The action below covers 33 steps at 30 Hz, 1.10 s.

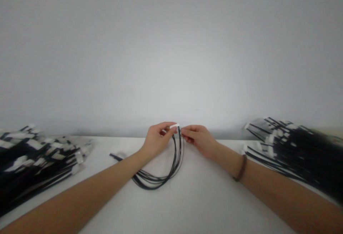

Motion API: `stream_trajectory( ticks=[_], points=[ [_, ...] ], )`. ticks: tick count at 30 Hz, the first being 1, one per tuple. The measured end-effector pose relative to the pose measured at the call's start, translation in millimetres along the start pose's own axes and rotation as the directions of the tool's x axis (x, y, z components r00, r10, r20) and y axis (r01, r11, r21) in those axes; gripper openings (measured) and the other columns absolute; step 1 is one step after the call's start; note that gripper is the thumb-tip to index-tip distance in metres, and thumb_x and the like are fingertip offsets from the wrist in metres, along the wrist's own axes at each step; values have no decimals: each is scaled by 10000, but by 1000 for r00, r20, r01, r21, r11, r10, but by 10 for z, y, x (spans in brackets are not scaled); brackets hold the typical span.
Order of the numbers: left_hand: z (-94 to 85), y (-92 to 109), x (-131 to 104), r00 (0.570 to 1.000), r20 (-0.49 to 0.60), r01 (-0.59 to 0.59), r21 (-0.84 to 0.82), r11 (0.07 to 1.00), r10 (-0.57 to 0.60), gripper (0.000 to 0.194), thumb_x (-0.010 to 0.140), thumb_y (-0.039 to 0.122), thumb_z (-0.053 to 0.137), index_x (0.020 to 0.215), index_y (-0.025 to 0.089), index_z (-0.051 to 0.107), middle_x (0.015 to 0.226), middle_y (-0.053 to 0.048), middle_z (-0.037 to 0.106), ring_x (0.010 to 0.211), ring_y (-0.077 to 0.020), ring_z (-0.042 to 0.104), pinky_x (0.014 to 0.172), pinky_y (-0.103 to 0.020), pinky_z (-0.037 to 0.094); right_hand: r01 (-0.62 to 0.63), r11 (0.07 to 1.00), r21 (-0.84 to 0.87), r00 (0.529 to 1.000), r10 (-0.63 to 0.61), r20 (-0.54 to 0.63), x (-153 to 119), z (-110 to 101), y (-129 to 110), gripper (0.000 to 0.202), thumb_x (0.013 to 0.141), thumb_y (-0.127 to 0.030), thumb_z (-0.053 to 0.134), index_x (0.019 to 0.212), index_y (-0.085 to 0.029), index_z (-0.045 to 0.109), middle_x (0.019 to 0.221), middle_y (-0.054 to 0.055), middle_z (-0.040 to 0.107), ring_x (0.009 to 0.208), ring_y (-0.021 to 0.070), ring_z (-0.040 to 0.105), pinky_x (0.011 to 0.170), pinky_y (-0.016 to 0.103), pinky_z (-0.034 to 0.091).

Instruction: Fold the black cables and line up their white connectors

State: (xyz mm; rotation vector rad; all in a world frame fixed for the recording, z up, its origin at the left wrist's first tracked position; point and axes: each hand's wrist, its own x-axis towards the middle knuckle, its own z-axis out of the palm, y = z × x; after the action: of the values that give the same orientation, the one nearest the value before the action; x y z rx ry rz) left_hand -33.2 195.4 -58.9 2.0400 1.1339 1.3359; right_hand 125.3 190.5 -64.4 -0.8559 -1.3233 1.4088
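Note:
My left hand point(161, 135) pinches a white connector point(174, 125) at the end of a black wire harness point(154, 184). From the connector the wires hang down and curve left across the table, passing under my left forearm. Their far end, a dark tip point(114, 157), shows beyond that arm. Close on the right, my right hand point(197, 137) has thumb and forefinger pressed together at a single thin wire that runs beside the rest, near the connector. Whether that wire is loose or seated in the connector cannot be made out.
A heap of black wire harnesses with white connectors point(40, 155) lies on the left of the white table point(203, 198). Another pile of harnesses point(292, 151) lies on the right, partly behind my right forearm. A plain pale wall point(171, 48) rises behind the table's back edge.

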Motion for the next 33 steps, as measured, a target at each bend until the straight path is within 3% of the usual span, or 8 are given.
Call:
stream_trajectory(
  ticks=[8,12,19,33],
  points=[
    [-8,20,1,1000,-22,17,36,999,-17,302,688,376,513,891,182,624,635,-13,601,512,-87,489,468,-183,390,19,999,-44,999,-17,43,-6,1,-4,202,623,-309,586,622,-106,587,516,-16,486,446,47,357,447,212,242],
    [-5,3,1,999,-32,36,53,998,-35,325,681,394,512,902,186,627,609,-4,593,466,-78,455,450,-190,375,18,998,-62,1000,-18,2,-16,21,-22,206,625,-309,578,607,-103,586,501,-15,488,433,48,355,439,215,244],
    [-16,-14,3,998,17,-60,48,997,60,298,716,365,483,916,192,619,774,-40,615,640,-117,515,557,-213,406,-11,999,-40,999,9,-51,-12,41,-26,188,601,-294,594,587,-108,579,507,-11,506,430,48,366,435,215,256],
    [-15,-26,7,996,42,-81,62,995,78,276,732,349,471,920,202,609,785,-32,586,657,-110,503,540,-197,393,17,998,-64,997,-22,-70,-23,60,-31,175,619,-271,572,578,-101,566,487,-20,480,423,43,343,427,210,239]
  ],
)
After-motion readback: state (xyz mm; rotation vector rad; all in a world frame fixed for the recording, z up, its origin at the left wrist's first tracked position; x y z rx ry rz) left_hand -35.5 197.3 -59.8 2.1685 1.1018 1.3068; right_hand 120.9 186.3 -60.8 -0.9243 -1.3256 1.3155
